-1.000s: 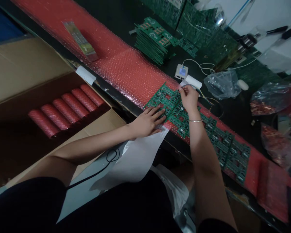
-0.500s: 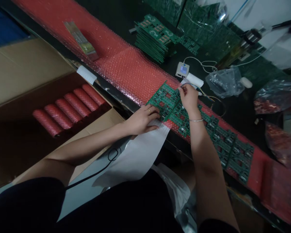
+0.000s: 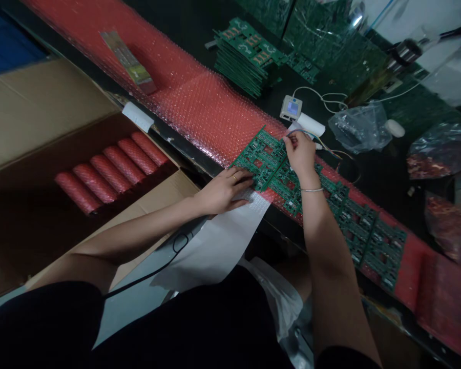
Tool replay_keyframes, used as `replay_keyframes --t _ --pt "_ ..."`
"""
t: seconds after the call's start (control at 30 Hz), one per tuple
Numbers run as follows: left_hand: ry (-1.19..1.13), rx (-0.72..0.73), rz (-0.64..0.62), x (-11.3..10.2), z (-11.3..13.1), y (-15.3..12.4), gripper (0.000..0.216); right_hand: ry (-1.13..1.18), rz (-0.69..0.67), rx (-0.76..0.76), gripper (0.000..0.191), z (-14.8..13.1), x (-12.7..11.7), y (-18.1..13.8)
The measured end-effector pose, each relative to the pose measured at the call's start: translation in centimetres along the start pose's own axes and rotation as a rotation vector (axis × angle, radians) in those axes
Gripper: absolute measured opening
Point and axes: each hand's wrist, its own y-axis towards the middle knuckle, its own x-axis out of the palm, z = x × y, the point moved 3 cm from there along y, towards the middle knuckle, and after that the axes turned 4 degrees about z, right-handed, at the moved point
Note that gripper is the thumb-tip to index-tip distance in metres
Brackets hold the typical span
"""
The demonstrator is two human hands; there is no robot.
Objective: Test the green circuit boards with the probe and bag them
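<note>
A row of green circuit boards (image 3: 384, 251) lies on red bubble wrap along the bench. My left hand (image 3: 226, 189) rests on the near left edge of the leftmost board (image 3: 258, 163), its fingers stretched out over the edge. At the far edge, my right hand (image 3: 301, 154) is closed in a pinch on thin coloured wires (image 3: 322, 142), which loop away to the right. The wires' end is hidden by my fingertips, so I cannot tell whether it sits in the board. Under my left hand, a white sheet (image 3: 218, 246) hangs off the bench edge.
Behind is a stack of boards (image 3: 242, 74), beside a small white device with a screen (image 3: 291, 107) and a white roll (image 3: 311, 124). An open cardboard box (image 3: 19, 97) at left holds several red bubble-wrapped rolls (image 3: 107, 177). Plastic bags (image 3: 361, 128) lie at right.
The view has shifted very slightly. Both hands keep their places on the board, and nothing has been taken up or let go.
</note>
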Motion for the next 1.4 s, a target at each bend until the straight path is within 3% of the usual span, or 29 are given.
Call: replay_keyframes --t 0.53,0.8,1.1,1.4 --pt "-0.127 -0.028 0.001 0.1 -0.3 -0.9 0.039 0.030 -0.043 0.089 0.037 0.8 0.8 -0.2" --pt "-0.123 -0.022 -0.006 0.2 0.3 -1.5 0.020 0.030 0.034 0.040 0.035 1.5 1.5 -0.5" --pt "-0.171 -0.028 0.056 2.3 0.2 -2.8 0.023 0.061 0.019 0.052 0.040 1.7 1.4 -0.6" --pt "-0.239 -0.073 0.127 2.4 0.2 -2.6 0.024 0.038 0.040 0.055 0.041 1.4 1.4 -0.7"
